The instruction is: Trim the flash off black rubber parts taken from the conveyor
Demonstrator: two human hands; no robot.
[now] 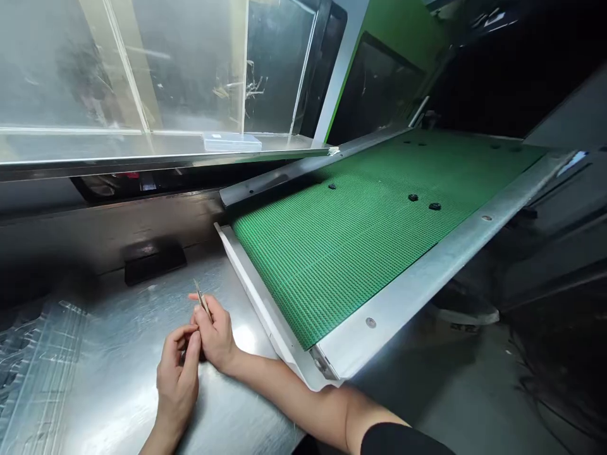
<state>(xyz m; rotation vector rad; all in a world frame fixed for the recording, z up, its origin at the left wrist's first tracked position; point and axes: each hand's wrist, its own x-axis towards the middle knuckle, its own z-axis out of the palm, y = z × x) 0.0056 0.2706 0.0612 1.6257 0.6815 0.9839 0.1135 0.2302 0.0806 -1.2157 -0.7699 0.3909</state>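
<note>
Over the metal table (118, 385), my right hand (215, 332) is closed round a slim pointed metal tool (203, 300), its tip pointing up and away. Beside it, touching or nearly touching, my left hand (177, 379) has its thumb and fingers pinched together. What those fingers hold, if anything, is too small to make out. Several small black parts lie on the green conveyor belt (303, 265); two of them, a black part (413, 198) and another black part (435, 206), are close together near its middle.
The belt's metal side rail (389, 316) runs to the right of my right forearm. Clear plastic bags (42, 373) lie at the left. A dark block (155, 260) stands at the table's back. On the raised shelf (171, 151) sits a clear plastic box (232, 142).
</note>
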